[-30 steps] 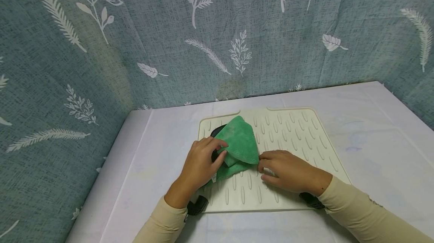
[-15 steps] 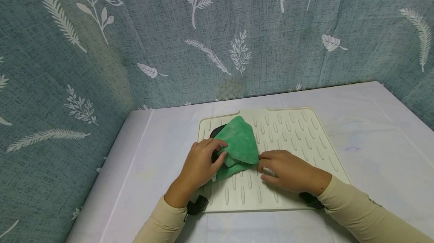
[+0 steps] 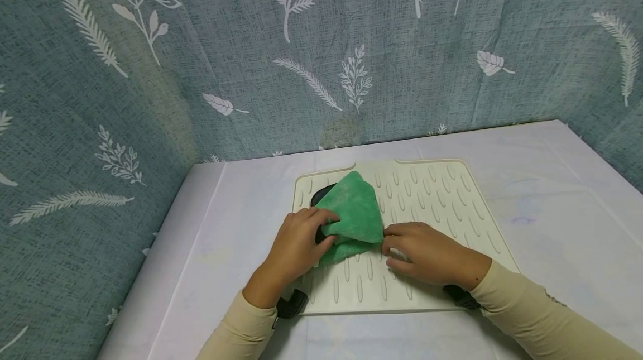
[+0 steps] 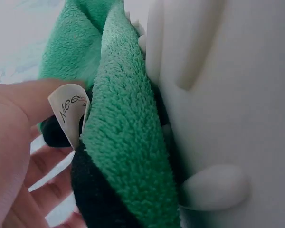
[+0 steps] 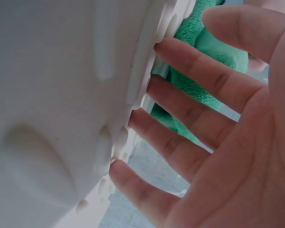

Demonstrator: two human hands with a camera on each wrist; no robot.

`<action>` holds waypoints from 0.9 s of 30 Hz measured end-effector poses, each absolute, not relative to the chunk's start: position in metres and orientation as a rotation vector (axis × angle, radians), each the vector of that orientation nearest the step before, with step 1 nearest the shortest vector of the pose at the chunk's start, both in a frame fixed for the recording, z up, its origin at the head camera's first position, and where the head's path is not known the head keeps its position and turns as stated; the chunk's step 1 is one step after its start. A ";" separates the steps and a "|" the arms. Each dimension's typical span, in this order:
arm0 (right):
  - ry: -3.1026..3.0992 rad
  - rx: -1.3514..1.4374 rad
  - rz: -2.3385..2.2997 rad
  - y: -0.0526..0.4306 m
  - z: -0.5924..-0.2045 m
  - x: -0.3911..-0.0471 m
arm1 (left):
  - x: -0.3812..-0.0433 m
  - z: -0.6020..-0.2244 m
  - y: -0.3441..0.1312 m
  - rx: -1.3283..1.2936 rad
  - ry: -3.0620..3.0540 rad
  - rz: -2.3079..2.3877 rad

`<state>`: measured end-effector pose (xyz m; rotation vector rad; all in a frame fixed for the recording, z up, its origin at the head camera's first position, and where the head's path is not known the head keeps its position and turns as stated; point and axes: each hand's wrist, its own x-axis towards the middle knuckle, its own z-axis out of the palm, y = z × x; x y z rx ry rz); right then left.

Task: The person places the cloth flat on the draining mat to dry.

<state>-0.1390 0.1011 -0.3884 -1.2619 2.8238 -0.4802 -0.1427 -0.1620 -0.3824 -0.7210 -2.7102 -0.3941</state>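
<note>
A fuzzy green cloth [image 3: 354, 209] lies folded over a dark, rounded object [image 3: 321, 195], which shows only at the cloth's left side; its kind is hidden. My left hand [image 3: 294, 243] pinches the cloth's left edge between thumb and fingers. In the left wrist view, a white label [image 4: 69, 107] with printed letters sticks out beside the thumb, with black material below it. My right hand [image 3: 427, 254] rests its fingertips on the cream ridged mat [image 3: 442, 192], close to the cloth's right corner. Its fingers [image 5: 180, 102] are spread and loosely bent, holding nothing.
The mat lies on a white-covered table [image 3: 567, 209], under both hands. Teal leaf-patterned fabric [image 3: 321, 58] hangs behind and along the left side. Black wrist straps [image 3: 292, 304] sit below the hands.
The cloth's left edge has shifted slightly toward me and left, and its front fold now hangs lower over the layer beneath. My left fingers moved a little with it. The right hand stayed still.
</note>
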 end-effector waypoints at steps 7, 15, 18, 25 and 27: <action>2.828 -1.274 -0.486 0.101 -0.389 -0.140 | -0.144 -0.380 -0.162 -0.680 -2.628 -0.427; 2.824 -1.284 -0.492 0.101 -0.389 -0.140 | -0.145 -0.379 -0.162 -0.641 -2.554 -0.455; 2.829 -1.297 -0.492 0.101 -0.389 -0.140 | -0.145 -0.379 -0.163 -0.651 -2.540 -0.463; 2.829 -1.302 -0.485 0.101 -0.390 -0.140 | -0.145 -0.378 -0.163 -0.672 -2.524 -0.504; 2.831 -1.304 -0.486 0.101 -0.390 -0.140 | -0.145 -0.378 -0.163 -0.669 -2.525 -0.503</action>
